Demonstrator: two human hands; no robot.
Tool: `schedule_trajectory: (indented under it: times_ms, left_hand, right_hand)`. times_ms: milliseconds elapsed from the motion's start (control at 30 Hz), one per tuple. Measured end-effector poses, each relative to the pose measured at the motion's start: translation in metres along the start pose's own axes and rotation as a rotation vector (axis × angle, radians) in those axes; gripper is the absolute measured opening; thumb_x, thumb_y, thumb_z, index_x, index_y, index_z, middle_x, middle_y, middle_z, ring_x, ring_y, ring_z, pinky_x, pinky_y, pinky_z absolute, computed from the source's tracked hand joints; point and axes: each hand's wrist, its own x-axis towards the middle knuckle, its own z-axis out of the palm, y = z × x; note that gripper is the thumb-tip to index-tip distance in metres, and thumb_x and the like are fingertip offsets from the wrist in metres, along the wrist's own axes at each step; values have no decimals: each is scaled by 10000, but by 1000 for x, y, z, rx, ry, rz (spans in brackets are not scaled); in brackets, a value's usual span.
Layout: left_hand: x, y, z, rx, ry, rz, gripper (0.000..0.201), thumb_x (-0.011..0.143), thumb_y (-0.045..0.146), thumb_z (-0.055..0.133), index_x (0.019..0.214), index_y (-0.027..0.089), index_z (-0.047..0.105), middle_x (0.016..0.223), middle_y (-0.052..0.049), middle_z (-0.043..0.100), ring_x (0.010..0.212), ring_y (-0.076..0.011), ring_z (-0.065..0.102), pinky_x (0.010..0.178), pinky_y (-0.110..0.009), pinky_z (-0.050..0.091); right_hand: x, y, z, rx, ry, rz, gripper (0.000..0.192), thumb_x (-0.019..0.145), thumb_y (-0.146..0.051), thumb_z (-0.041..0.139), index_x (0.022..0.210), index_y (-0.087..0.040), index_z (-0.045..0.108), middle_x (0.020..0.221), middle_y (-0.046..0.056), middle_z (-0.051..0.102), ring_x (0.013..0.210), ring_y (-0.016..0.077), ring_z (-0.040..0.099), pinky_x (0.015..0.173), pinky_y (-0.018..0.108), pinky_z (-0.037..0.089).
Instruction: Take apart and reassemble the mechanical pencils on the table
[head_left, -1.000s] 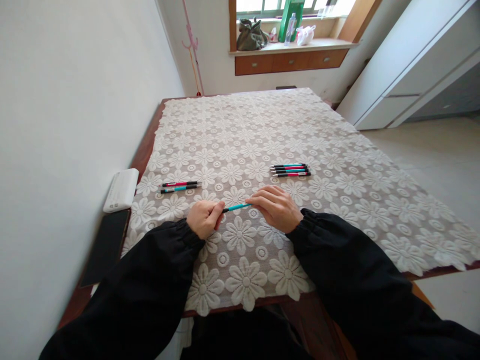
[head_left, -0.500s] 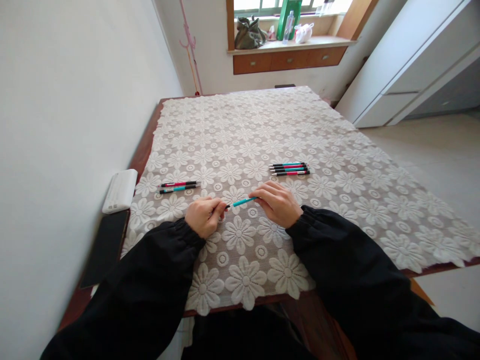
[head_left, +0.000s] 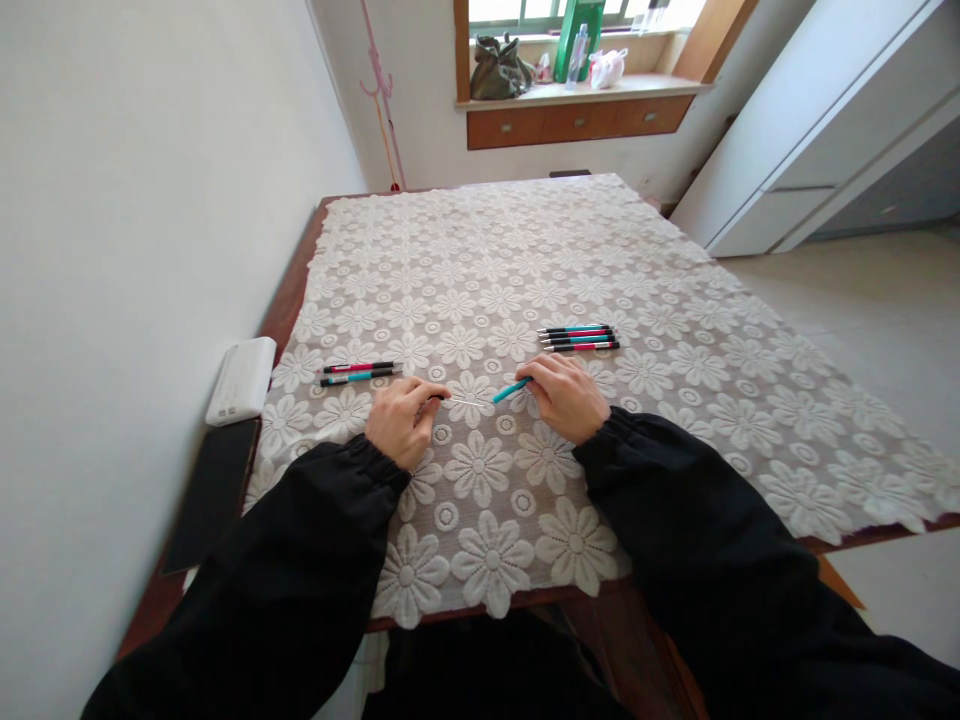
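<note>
- Hands: left hand [head_left: 401, 420] pinches the end of a thin pale refill [head_left: 465, 402]; right hand [head_left: 568, 395] grips a teal pen barrel [head_left: 511, 390].
- Refill and barrel lie in line between the hands, above the near middle of the lace tablecloth [head_left: 525, 250]; whether they touch cannot be told.
- Four pens [head_left: 579, 338] lie side by side just beyond the right hand.
- Two pens [head_left: 358, 373] lie beyond the left hand.
- A white box [head_left: 241, 380] and a black phone [head_left: 211, 495] rest at the table's left edge.

no readable text, labels or numbers anywhere
</note>
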Motion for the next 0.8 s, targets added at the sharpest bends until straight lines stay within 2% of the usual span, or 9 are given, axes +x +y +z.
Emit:
schedule_trajectory:
  times_ms: [300,467,633,700,800]
  left_hand:
    - [-1,1,1,43,21,63,219,936,196,556,1057,260,727,1045,-39,737,1051,-259,626,982,-457,427]
    - [-1,4,-1,-30,71,78,137,898,201,619,1018,220,682,1023,-44,743,1023,-249,652,983,-442,455]
    - [-1,7,-4,-46,77,196,117,911,214,622,951,252,726,1004,-34,742,1021,-237,648,987,-431,465]
    - [-2,8,-5,-40,50,245,136,919,227,624,992,265,732,1016,-35,744,1029,-238,643,984,-428,471]
    - [-4,9,-4,-96,18,252,267,921,247,643,1187,259,666,1018,-34,752,986,-221,659,946,-400,497]
  right_hand:
    - [1,-3,0,76,33,-77,174,983,-167,536,1050,-239,680,1010,61,700,993,240,602,897,398,455]
    - [0,-3,2,12,-26,-55,146,965,-169,570,1028,-230,687,1012,61,701,983,245,585,887,401,444]
    - [-1,0,4,-12,-43,-46,137,951,-164,597,1030,-227,690,1038,55,708,1002,251,576,899,408,442]
    - [-1,0,4,-7,-34,-56,146,949,-159,598,1034,-233,690,1040,54,709,996,250,574,899,409,440]
    - [-1,0,4,-3,-37,-65,154,951,-156,592,1041,-236,688,1050,53,711,983,247,577,894,408,442]
